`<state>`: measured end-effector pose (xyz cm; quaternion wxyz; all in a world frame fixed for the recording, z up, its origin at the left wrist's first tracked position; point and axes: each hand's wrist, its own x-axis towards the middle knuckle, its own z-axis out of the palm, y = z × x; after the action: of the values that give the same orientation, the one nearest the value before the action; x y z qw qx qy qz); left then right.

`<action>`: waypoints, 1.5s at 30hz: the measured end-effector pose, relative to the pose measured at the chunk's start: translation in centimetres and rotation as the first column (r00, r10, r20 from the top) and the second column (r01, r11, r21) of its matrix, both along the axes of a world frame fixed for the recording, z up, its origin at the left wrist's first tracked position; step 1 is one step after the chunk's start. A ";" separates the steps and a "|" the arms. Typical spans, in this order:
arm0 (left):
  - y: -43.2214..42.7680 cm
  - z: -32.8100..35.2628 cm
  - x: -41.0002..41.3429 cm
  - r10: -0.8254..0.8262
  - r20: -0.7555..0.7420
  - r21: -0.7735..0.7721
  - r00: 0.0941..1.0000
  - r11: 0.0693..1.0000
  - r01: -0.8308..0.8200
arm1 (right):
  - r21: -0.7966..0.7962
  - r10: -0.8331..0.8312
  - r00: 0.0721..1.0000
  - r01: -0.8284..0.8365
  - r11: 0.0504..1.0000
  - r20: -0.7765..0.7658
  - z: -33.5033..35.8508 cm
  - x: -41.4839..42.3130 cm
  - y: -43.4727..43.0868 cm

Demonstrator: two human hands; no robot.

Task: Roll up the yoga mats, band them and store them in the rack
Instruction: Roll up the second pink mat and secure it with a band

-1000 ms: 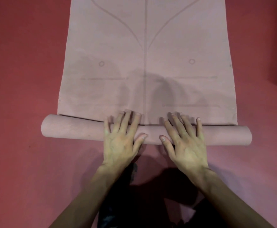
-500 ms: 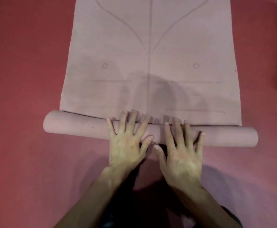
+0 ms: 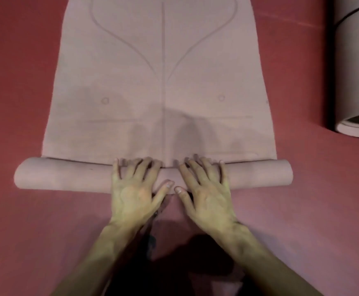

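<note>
A pink yoga mat (image 3: pixel 159 82) with printed guide lines lies flat on the red floor and stretches away from me. Its near end is wound into a roll (image 3: pixel 63 176) that lies crosswise in front of me. My left hand (image 3: pixel 135 189) and my right hand (image 3: pixel 206 189) sit side by side on the middle of the roll. The palms are down, the fingers spread over its top to the seam, and the thumbs are on the near side. The middle of the roll is hidden under my hands.
A second pink mat (image 3: pixel 355 71), rolled up with a thin dark band (image 3: pixel 353 12) around it, lies at the right edge, its open end facing me. Red floor (image 3: pixel 20 82) surrounds the mat on all sides. No rack is in view.
The roll has moved forward along the mat and grown a little thicker. Both hands shifted with it, and the view tilted so the second rolled mat now shows at right.
</note>
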<state>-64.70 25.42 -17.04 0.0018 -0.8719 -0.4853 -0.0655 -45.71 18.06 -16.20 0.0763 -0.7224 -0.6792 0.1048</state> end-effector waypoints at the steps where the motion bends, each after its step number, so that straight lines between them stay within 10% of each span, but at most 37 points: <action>1: 0.1 -0.2 0.0 -0.006 0.005 0.022 1.000 1.000 0.006 | 0.000 -0.001 1.000 0.001 1.000 -0.010 0.1 0.0 0.1; 24: 1.7 0.8 -0.3 0.021 -0.038 -0.023 0.999 1.000 -0.022 | -0.035 0.067 0.996 -0.065 0.997 0.064 -0.1 1.8 3.6; 45: 4.8 2.7 -6.1 0.422 -0.231 0.016 0.876 0.902 -0.431 | -0.018 0.001 0.995 0.001 1.000 0.096 -0.4 1.1 3.4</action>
<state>-70.84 30.23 -14.31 0.0565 -0.7451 -0.6630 0.0463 -44.63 21.46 -16.62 0.0368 -0.7274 -0.6810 0.0761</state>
